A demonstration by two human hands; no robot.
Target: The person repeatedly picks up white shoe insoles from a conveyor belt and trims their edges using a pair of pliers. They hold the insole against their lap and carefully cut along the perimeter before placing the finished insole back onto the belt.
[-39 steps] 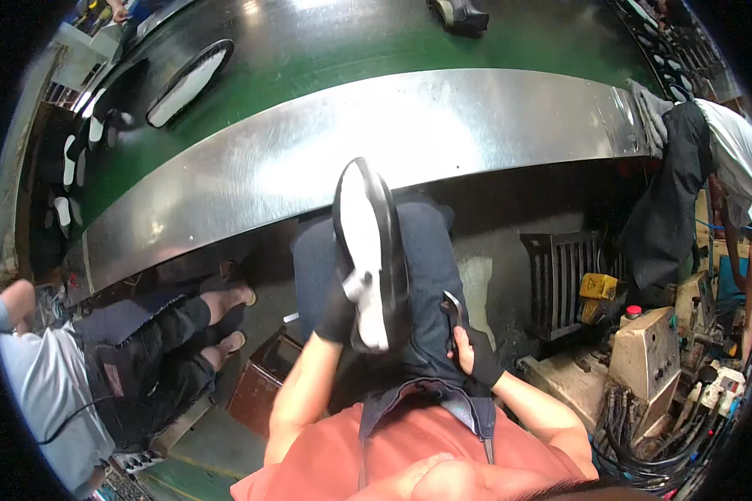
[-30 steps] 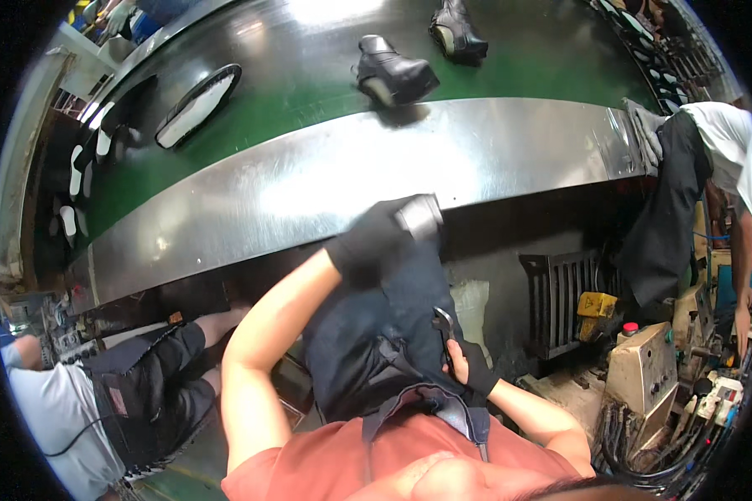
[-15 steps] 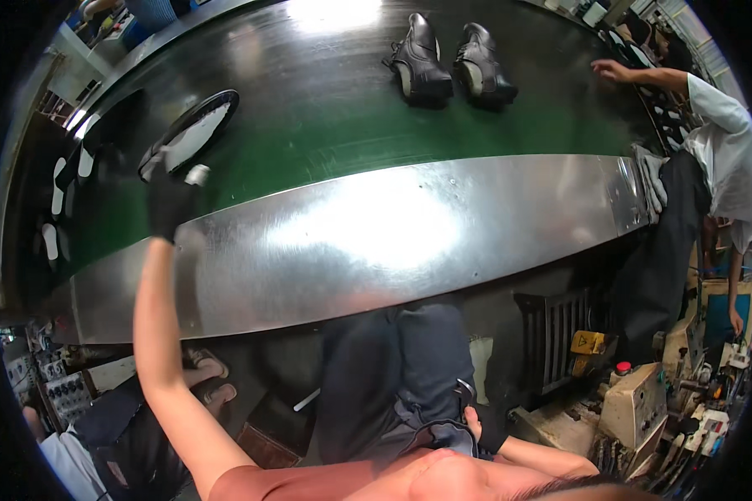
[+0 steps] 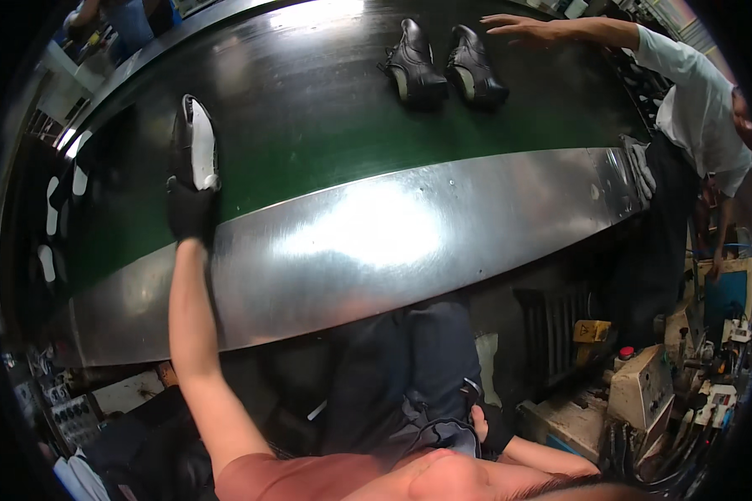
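Observation:
My left hand (image 4: pixel 194 209), in a black glove, is closed around the near end of a black shoe sole (image 4: pixel 176 144). A long white panel (image 4: pixel 201 146) fills the face of the sole, which points away from me over the green belt. A pale spot shows at the gripped end. My right hand (image 4: pixel 481 423) rests low by my lap, with dark cloth at its wrist; most of its fingers are hidden, so its grip is unclear. Beyond the metal ledge lie two black lace-up shoes, a left one (image 4: pixel 415 67) and a right one (image 4: pixel 476 68), side by side.
A broad metal ledge (image 4: pixel 309 259) runs between me and the green conveyor belt (image 4: pixel 301 159). White sole-shaped pieces (image 4: pixel 53 204) lie at far left. At right, a co-worker's arm (image 4: pixel 593 32) reaches over the belt. A control box with a red button (image 4: pixel 627 353) stands lower right.
My left hand has moved slightly right and closed on the sole, which has turned from slanting to nearly straight ahead. The co-worker's hand has reached left toward the two shoes.

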